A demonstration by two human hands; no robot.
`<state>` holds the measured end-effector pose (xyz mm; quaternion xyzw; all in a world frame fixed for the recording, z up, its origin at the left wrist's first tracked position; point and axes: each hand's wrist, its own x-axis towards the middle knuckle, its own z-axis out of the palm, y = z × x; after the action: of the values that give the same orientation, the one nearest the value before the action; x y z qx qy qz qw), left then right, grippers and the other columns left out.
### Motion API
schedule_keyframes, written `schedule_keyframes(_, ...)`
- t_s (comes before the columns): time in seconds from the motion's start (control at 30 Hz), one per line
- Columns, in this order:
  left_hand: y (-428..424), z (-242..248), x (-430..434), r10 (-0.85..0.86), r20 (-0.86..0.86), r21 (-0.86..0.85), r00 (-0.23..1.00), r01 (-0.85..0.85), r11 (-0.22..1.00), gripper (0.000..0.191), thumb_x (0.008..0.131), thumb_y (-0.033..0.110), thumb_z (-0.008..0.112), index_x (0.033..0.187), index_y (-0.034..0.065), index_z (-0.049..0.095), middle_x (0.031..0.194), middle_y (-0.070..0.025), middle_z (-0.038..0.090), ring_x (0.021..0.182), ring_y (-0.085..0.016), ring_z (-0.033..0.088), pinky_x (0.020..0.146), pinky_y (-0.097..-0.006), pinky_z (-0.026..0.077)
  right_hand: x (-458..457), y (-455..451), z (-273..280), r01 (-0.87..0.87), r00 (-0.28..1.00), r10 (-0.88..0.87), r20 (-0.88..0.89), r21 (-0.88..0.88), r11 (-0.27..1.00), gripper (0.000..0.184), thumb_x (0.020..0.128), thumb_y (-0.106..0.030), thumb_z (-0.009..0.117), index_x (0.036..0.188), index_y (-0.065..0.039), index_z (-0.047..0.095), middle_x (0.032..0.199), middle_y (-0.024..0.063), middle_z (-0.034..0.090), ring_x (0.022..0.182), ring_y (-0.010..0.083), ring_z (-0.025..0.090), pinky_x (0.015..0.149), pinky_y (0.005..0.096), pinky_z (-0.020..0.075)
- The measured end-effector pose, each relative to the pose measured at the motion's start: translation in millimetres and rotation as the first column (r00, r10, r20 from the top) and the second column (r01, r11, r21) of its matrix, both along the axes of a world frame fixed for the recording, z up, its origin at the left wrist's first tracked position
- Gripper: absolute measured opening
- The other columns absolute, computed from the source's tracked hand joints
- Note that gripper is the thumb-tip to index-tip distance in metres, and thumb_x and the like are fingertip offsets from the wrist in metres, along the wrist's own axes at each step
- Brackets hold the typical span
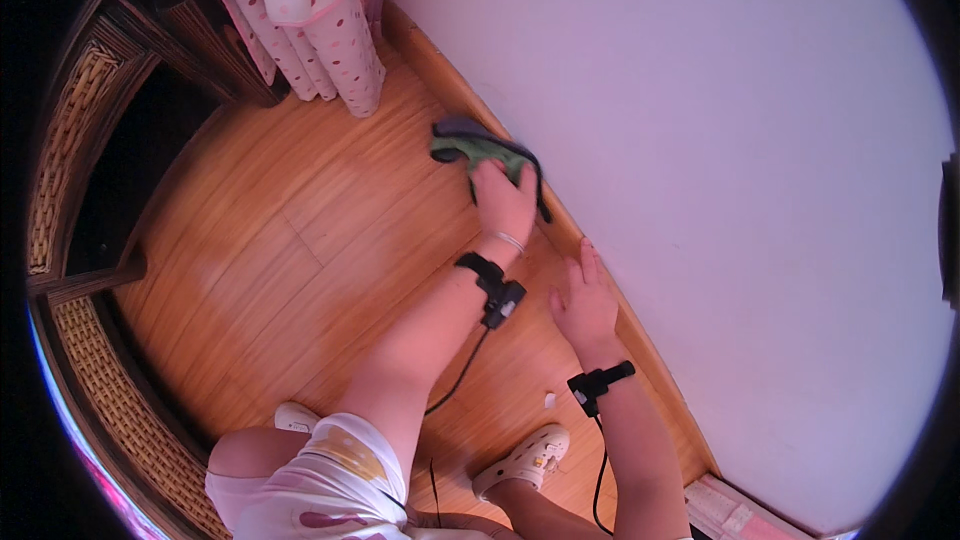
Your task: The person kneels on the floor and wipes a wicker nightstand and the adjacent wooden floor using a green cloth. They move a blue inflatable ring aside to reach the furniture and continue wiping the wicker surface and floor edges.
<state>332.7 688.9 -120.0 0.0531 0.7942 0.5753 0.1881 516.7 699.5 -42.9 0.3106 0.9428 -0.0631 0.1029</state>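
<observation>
My left hand (506, 199), with a thin bracelet at the wrist, presses a green and dark grey cloth (487, 150) against the floor beside the wooden baseboard (562, 221). The cloth is bunched under the fingers, and one dark edge of it lies along the baseboard. Nearer my body, my right hand (587, 304) rests with spread fingers on the baseboard and holds nothing. Each forearm wears a black strap with a small cabled device.
A polka-dot fabric cover (322, 30) hangs to the wooden floor (300, 240) at the top. Dark furniture with woven panels (112, 375) curves along the left. The white wall (712, 165) rises at right. A small white scrap (550, 400) lies near a beige clog (525, 463).
</observation>
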Motion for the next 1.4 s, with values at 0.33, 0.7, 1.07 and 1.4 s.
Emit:
schedule_keyframes(0.33,20,-18,9,0.068,-0.012,0.199,0.998,-0.064,0.978,0.056,0.09,0.008,0.058,0.135,-0.0122,0.032,0.137,-0.0372,0.036,0.131,-0.05,0.035,0.112,-0.0485,0.03,1,0,0,-0.011,1.0,0.011,0.01,0.04,0.999,0.036,0.084,-0.021,0.071,0.111,0.001,0.06,0.157,0.0201,0.033,0.138,0.0373,0.042,0.105,0.043,0.0459)
schedule_keyframes(0.7,16,-11,-84,-0.075,-0.067,-0.026,0.995,0.073,0.997,0.065,0.086,0.016,0.051,0.14,-0.0117,0.028,0.129,-0.0412,0.043,0.119,-0.053,0.047,0.105,-0.0505,0.04,-7,-2,5,-0.019,0.999,0.019,0.028,0.018,1.0,0.034,0.081,-0.021,0.074,0.101,0.005,0.067,0.157,0.0207,0.033,0.14,0.0362,0.04,0.1,0.0431,0.05)
schedule_keyframes(1.07,11,7,-17,-0.156,-0.264,-0.283,0.952,0.078,0.956,0.056,0.083,0.025,0.056,0.128,-0.0083,0.046,0.124,-0.0382,0.045,0.116,-0.051,0.044,0.106,-0.0533,0.035,-4,1,6,-0.004,0.999,0.003,0.035,0.012,1.0,0.034,0.08,-0.021,0.075,0.096,0.008,0.066,0.155,0.0246,0.033,0.138,0.0399,0.042,0.105,0.0424,0.0462)
schedule_keyframes(1.4,15,-28,-106,-0.082,-0.289,0.093,0.954,0.113,0.989,0.053,0.085,0.011,0.048,0.125,-0.0211,0.036,0.136,-0.0426,0.034,0.123,-0.056,0.04,0.11,-0.0516,0.034,-4,-2,10,-0.003,0.998,0.004,0.058,-0.021,1.0,0.025,0.082,-0.018,0.072,0.088,0.006,0.069,0.157,0.0217,0.03,0.14,0.0348,0.04,0.103,0.0427,0.0475)
